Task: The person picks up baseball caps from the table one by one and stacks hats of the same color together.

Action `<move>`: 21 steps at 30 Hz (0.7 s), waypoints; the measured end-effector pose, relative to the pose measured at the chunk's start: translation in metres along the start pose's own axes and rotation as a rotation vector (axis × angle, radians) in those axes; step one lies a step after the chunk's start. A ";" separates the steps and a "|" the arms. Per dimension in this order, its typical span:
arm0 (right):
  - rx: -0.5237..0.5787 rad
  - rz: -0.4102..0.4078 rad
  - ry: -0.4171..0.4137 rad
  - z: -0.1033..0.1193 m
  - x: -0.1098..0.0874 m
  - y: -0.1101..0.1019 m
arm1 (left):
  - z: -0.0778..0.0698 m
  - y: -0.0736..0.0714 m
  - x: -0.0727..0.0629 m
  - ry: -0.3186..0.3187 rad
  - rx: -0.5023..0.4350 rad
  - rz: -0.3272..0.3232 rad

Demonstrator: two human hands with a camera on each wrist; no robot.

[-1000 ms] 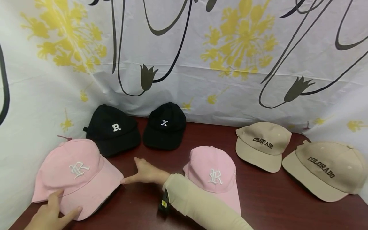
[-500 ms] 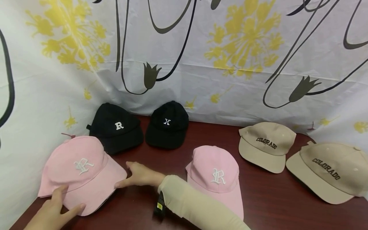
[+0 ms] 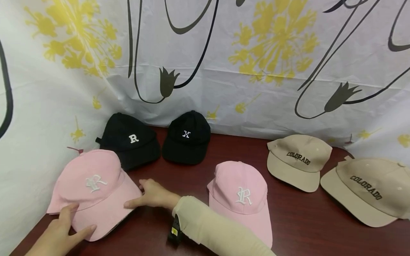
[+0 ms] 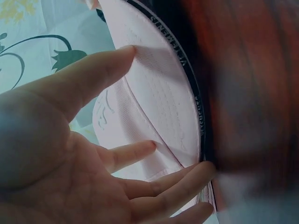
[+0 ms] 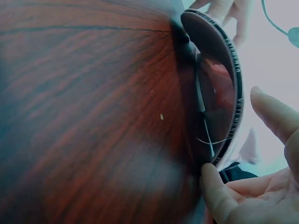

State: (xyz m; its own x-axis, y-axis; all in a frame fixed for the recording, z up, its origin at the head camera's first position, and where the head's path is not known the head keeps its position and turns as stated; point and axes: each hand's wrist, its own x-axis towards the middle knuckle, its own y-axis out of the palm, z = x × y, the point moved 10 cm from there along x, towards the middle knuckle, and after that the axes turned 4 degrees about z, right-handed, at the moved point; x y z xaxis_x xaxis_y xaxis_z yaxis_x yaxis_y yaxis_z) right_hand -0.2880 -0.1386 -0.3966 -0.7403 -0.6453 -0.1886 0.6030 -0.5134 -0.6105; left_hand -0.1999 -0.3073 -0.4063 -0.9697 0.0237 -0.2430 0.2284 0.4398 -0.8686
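A pink baseball cap (image 3: 93, 185) with a white letter R sits at the left of the table, brim towards the front right. At the brim's left end is my left hand (image 3: 57, 229), thumb on the brim, index fingertip at the crown seam. In the left wrist view its fingers (image 4: 140, 154) are spread and fairly straight along the brim (image 4: 159, 84). My right hand (image 3: 155, 195) touches the brim's right corner, thumb on top. The right wrist view shows the brim's dark underside (image 5: 212, 42) and a right fingertip low at its edge, close to the table.
A second pink cap (image 3: 241, 188) stands mid-table, partly behind my right sleeve (image 3: 217, 227). Two black caps (image 3: 128, 142) are at the back left. Two beige COLORADO caps (image 3: 298, 160) stand at the right. A patterned white cloth (image 3: 205, 89) hangs behind and at the sides.
The left pink cap has shifted a little to the right and back, with my left hand moving along. My right hand has come left onto the brim's corner.
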 end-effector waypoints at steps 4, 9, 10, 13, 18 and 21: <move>0.051 -0.036 -0.027 -0.001 0.003 0.000 | -0.001 -0.006 0.001 -0.009 -0.015 -0.018; 0.068 -0.034 -0.034 0.001 -0.001 0.000 | 0.005 -0.008 0.000 -0.049 -0.114 -0.048; 0.063 -0.033 -0.030 0.001 -0.003 -0.001 | 0.006 -0.007 -0.001 -0.058 -0.146 -0.052; 0.045 -0.024 -0.005 0.001 -0.008 -0.001 | 0.009 -0.005 -0.002 -0.094 -0.219 -0.060; -0.014 -0.026 0.006 0.000 -0.017 -0.006 | 0.006 0.000 0.000 -0.129 -0.222 -0.018; -0.039 -0.050 -0.003 -0.001 -0.021 -0.014 | -0.004 0.001 0.002 -0.096 -0.222 -0.009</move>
State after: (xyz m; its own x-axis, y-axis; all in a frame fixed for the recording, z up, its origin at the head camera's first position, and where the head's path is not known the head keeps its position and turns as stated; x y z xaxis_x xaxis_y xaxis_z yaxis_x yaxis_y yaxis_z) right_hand -0.2805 -0.1174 -0.3847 -0.7684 -0.6210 -0.1547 0.5530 -0.5226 -0.6489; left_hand -0.2016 -0.3031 -0.4059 -0.9565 -0.0621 -0.2850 0.1851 0.6261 -0.7575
